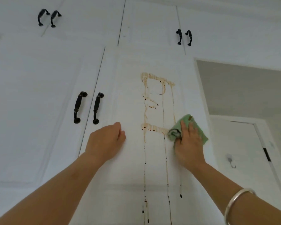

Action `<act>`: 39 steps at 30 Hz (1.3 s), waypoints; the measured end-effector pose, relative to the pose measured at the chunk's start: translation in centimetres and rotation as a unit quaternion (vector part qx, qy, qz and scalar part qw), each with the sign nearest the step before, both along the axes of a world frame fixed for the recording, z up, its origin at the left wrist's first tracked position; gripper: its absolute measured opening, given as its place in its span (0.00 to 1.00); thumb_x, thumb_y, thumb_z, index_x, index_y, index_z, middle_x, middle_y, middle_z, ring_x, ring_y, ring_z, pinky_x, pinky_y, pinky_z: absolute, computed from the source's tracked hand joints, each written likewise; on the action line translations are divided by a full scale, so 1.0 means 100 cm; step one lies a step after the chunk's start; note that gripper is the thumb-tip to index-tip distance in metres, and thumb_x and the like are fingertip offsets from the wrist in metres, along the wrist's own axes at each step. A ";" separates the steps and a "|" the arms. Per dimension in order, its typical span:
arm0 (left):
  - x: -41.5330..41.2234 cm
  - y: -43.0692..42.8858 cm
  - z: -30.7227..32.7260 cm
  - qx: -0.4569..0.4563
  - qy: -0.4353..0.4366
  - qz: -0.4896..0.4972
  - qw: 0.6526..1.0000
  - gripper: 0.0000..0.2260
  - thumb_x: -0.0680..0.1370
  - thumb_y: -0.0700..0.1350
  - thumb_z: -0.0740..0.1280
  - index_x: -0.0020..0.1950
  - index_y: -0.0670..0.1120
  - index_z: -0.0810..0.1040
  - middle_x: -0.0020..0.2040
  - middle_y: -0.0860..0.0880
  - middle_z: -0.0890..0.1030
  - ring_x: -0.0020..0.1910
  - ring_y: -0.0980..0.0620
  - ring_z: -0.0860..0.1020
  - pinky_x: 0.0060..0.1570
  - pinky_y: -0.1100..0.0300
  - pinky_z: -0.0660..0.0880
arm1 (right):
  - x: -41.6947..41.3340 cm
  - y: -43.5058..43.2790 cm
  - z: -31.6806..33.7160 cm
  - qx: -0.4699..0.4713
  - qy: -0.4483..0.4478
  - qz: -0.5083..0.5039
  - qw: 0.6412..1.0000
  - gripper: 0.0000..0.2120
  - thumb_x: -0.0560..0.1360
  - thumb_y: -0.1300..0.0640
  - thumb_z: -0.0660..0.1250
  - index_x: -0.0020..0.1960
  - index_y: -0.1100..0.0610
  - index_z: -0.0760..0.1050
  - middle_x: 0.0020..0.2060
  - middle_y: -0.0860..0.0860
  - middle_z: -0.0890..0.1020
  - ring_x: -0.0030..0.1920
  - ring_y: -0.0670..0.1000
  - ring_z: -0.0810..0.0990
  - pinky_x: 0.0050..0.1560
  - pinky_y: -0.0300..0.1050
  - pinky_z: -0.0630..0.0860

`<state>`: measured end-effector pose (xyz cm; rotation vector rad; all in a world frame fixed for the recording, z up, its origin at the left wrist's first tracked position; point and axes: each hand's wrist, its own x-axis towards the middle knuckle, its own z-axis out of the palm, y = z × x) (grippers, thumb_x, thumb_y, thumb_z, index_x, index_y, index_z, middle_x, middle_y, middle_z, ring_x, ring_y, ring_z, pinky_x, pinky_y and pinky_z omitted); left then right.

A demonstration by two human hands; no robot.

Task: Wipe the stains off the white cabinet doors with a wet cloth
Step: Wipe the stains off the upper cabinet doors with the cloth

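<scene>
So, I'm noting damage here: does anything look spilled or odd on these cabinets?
Yes: a brown stain on the middle cabinet door, two smeared bands with thin drips running far down. The right hand holds a green cloth, itself brown-spotted, against the lower band's right end.

Grey wall (234, 88) right; white door (243, 151), metal hook (232, 163)
</scene>
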<state>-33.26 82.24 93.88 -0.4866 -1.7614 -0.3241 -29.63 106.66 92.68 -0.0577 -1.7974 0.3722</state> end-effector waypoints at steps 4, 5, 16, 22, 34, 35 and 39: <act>-0.004 0.010 0.028 -0.001 0.043 0.005 0.999 0.13 0.81 0.48 0.53 0.42 0.43 0.69 0.38 0.48 0.73 0.36 0.49 0.73 0.33 0.56 0.68 | -0.010 -0.008 0.012 -0.004 -0.023 -0.001 1.000 0.31 0.82 0.42 0.45 0.78 0.51 0.35 0.76 0.53 0.34 0.76 0.55 0.34 0.72 0.52 0.31; -0.006 0.012 0.034 -0.010 0.052 0.006 0.999 0.13 0.82 0.48 0.53 0.42 0.43 0.68 0.38 0.48 0.72 0.36 0.49 0.72 0.32 0.56 0.67 | -0.012 -0.007 0.019 -0.002 -0.021 0.005 1.000 0.29 0.82 0.42 0.43 0.78 0.50 0.36 0.77 0.53 0.34 0.76 0.55 0.34 0.73 0.52 0.31; -0.027 0.020 0.093 -0.010 0.138 0.020 0.990 0.09 0.82 0.45 0.50 0.44 0.44 0.63 0.31 0.50 0.67 0.27 0.51 0.64 0.26 0.58 0.56 | -0.028 0.006 0.139 0.062 0.040 -0.048 0.996 0.28 0.83 0.50 0.44 0.79 0.54 0.38 0.78 0.54 0.38 0.77 0.53 0.37 0.76 0.51 0.36; -0.039 0.021 0.093 0.011 0.186 -0.014 0.982 0.13 0.82 0.51 0.51 0.43 0.45 0.65 0.32 0.49 0.73 0.32 0.46 0.74 0.34 0.53 0.68 | -0.037 -0.026 0.191 0.101 0.063 -0.083 0.989 0.27 0.82 0.46 0.40 0.79 0.50 0.40 0.78 0.52 0.41 0.78 0.53 0.39 0.76 0.53 0.36; -0.038 0.020 0.093 0.035 0.192 -0.030 0.980 0.12 0.80 0.51 0.55 0.40 0.46 0.66 0.30 0.50 0.73 0.32 0.46 0.74 0.31 0.54 0.65 | -0.040 -0.094 0.188 0.355 0.043 -0.005 0.934 0.24 0.82 0.48 0.46 0.78 0.42 0.49 0.78 0.45 0.48 0.78 0.48 0.45 0.74 0.48 0.38; -0.039 0.021 0.093 0.039 0.189 -0.038 0.981 0.12 0.80 0.50 0.55 0.40 0.46 0.66 0.30 0.49 0.73 0.32 0.46 0.74 0.32 0.53 0.67 | -0.037 -0.081 0.188 0.355 0.041 -0.010 0.934 0.24 0.82 0.47 0.47 0.78 0.42 0.49 0.78 0.45 0.48 0.78 0.48 0.45 0.74 0.47 0.38; -0.037 0.021 0.092 0.065 0.182 -0.058 0.979 0.12 0.79 0.49 0.56 0.39 0.45 0.68 0.29 0.48 0.74 0.32 0.45 0.75 0.32 0.53 0.69 | -0.025 -0.021 0.190 0.249 0.055 -0.070 0.964 0.27 0.81 0.46 0.44 0.79 0.46 0.47 0.79 0.50 0.48 0.78 0.51 0.45 0.75 0.49 0.42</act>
